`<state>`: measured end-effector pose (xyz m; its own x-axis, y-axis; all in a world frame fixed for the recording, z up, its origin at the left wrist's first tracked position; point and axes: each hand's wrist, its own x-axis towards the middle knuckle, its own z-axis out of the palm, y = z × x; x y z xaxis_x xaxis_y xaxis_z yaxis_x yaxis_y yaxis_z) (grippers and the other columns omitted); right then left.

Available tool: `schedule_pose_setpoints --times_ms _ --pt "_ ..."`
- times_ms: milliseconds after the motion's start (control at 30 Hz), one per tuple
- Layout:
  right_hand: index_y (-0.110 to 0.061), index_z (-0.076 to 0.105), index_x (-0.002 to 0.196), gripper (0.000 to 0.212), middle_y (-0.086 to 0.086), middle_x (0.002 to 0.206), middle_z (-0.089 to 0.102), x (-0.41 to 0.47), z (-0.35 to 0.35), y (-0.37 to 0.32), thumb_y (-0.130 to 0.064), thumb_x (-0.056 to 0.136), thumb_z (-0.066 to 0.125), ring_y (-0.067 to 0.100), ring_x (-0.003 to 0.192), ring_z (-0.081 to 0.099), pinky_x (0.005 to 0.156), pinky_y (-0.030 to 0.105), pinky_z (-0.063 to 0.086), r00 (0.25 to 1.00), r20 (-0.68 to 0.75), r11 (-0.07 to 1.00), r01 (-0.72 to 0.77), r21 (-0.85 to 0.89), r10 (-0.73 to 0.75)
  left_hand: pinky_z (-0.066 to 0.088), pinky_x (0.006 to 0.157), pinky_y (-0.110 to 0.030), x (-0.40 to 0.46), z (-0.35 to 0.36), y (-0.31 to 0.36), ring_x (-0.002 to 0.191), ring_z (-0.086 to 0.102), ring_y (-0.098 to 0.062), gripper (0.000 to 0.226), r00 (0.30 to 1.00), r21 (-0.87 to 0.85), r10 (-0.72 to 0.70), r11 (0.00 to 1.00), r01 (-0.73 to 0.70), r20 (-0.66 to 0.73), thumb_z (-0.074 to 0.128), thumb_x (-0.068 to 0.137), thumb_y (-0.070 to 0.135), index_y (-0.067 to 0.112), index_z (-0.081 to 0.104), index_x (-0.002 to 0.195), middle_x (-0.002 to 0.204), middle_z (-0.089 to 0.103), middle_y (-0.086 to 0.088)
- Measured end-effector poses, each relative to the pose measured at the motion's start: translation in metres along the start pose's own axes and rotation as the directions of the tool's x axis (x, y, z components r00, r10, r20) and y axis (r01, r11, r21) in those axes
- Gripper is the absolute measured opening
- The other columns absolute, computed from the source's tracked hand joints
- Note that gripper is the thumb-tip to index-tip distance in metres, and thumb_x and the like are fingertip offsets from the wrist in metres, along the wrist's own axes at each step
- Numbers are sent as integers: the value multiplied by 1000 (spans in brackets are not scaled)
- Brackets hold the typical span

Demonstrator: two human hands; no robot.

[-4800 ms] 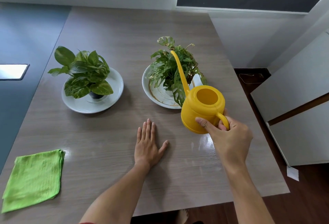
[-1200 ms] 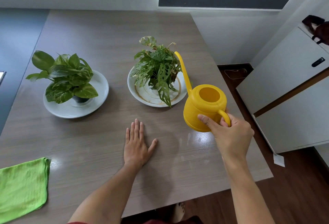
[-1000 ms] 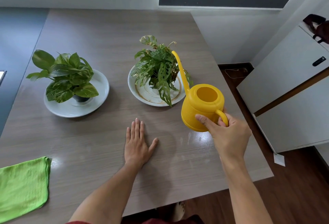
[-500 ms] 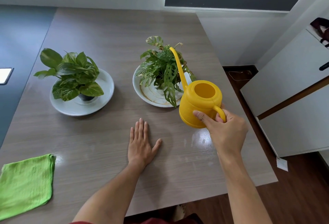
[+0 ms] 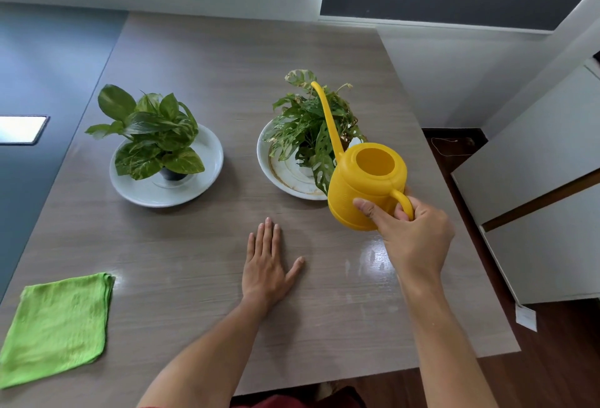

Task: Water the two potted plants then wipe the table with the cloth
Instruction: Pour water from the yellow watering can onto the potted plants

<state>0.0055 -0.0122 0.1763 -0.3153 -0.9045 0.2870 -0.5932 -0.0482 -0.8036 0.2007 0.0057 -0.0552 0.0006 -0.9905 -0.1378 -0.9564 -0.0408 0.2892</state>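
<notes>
My right hand (image 5: 412,239) grips the handle of a yellow watering can (image 5: 367,180), held above the table with its long spout reaching up over the right potted plant (image 5: 308,128). That plant stands in a white dish (image 5: 279,174). The left potted plant (image 5: 152,135), with broad leaves, stands in its own white dish (image 5: 207,164). My left hand (image 5: 266,264) lies flat on the table, fingers spread, holding nothing. A folded green cloth (image 5: 58,323) lies at the front left corner.
The grey wood-grain table (image 5: 201,57) runs back to a white wall. Its right edge drops to a dark wooden floor, where white cabinets (image 5: 539,180) stand close by. A glossy wet patch (image 5: 373,258) shines under my right wrist.
The can has shifted slightly left and toward the right plant, its spout now over the leaves. My left hand has stayed flat on the table. The view has panned a little.
</notes>
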Motion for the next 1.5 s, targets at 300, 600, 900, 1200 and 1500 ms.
schedule_pose_setpoints --times_ms 300,600,900,1200,1500 --pt "-23 39 50 58 -8 46 38 4 15 -3 -55 60 86 9 43 33 46 22 35 998 62 998 -3 56 0 -12 123 -28 -3 -20 -8 153 -13 -12 83 999 -239 -35 971 24 -42 34 98 62 12 7 159 167 -6 -1" --pt "-24 44 50 53 -12 39 35 7 36 -13 -52 59 88 7 40 39 46 15 28 991 133 991 -11 134 -7 -10 122 -26 -35 -44 -46 155 -2 -18 81 945 -249 -305 931 268 -121 40 100 57 8 14 158 168 4 -6" --pt "-29 51 61 42 -22 50 47 4 58 -36 -46 59 90 -9 47 51 55 19 35 971 236 976 -24 216 -28 -5 124 -29 -74 -63 -68 155 1 -19 82 864 -291 -472 863 412 -176 46 98 55 7 18 157 167 8 -8" --pt "-14 76 76 43 -13 66 65 -12 99 -58 -49 55 89 -8 47 52 59 20 41 966 253 982 8 187 -56 0 126 -34 -75 -80 -113 155 5 -25 81 836 -312 -497 853 419 -234 50 98 53 2 22 156 166 11 -14" --pt "-4 74 71 48 0 88 76 -48 138 -80 -45 54 91 -1 52 52 63 35 56 963 264 986 -88 145 47 -2 125 -33 -61 -79 -177 155 3 -25 84 877 -253 -443 884 393 -185 47 98 57 3 19 157 167 9 -14"
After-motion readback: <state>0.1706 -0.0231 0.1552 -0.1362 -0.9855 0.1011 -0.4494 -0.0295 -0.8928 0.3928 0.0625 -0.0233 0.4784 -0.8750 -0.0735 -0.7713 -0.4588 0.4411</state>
